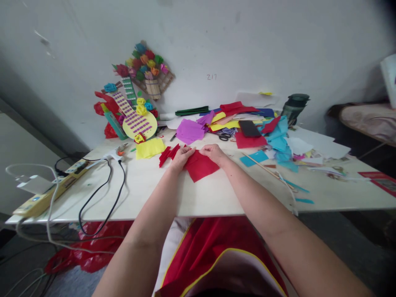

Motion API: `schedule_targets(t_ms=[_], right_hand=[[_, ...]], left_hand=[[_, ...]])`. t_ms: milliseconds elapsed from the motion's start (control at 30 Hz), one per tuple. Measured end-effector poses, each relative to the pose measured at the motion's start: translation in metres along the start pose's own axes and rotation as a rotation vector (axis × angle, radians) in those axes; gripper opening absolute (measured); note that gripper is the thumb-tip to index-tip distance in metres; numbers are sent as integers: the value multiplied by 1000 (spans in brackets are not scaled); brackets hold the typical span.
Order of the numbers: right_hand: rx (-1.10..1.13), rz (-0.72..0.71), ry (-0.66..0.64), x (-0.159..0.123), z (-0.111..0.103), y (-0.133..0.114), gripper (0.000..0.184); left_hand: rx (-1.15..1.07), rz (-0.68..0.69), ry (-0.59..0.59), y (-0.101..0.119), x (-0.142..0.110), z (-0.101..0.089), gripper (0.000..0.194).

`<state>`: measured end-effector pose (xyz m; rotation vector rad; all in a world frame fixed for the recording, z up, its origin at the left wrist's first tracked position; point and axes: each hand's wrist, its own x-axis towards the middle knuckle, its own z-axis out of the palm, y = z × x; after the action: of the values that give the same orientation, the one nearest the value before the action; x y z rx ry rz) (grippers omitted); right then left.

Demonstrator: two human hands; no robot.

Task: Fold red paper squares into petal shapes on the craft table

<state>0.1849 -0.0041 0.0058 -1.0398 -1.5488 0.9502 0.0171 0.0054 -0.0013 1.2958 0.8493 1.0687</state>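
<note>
A square of red crepe paper lies on the white table in front of me. Its far edge is pinched between the fingers of my left hand and my right hand, which are a short way apart. Folded strips of red crepe paper lie just left of my left hand. A stack of yellow crepe paper is further left, and a sheet of purple paper lies beyond my hands.
At the left stand a glue gun with a black cord and a power strip. Scissors, a black phone-like slab, blue paper, a wooden stick and a dark bottle are to the right. A flower-decorated paper guitar leans at the back.
</note>
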Motion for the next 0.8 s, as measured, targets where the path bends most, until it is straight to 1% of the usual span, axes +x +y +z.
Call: schedule_targets(t_ms=[133, 300, 400, 467, 633, 800], right_hand=[[5, 12, -14, -1, 0, -1, 21], [-9, 66, -76, -3, 1, -1, 33], [-25, 43, -81, -3, 1, 0, 37], [-14, 28, -83, -2, 2, 0, 35], [18, 23, -82, -1, 2, 1, 29], [-7, 13, -77, -1, 1, -1, 28]], left_hand=[[17, 13, 23, -2, 2, -2, 33], [45, 15, 2, 1, 0, -1, 33], [79, 22, -17, 2, -1, 0, 35], [75, 26, -24, 1, 0, 0, 35], [44, 55, 19, -4, 3, -2, 34], [19, 25, 23, -6, 6, -4, 31]])
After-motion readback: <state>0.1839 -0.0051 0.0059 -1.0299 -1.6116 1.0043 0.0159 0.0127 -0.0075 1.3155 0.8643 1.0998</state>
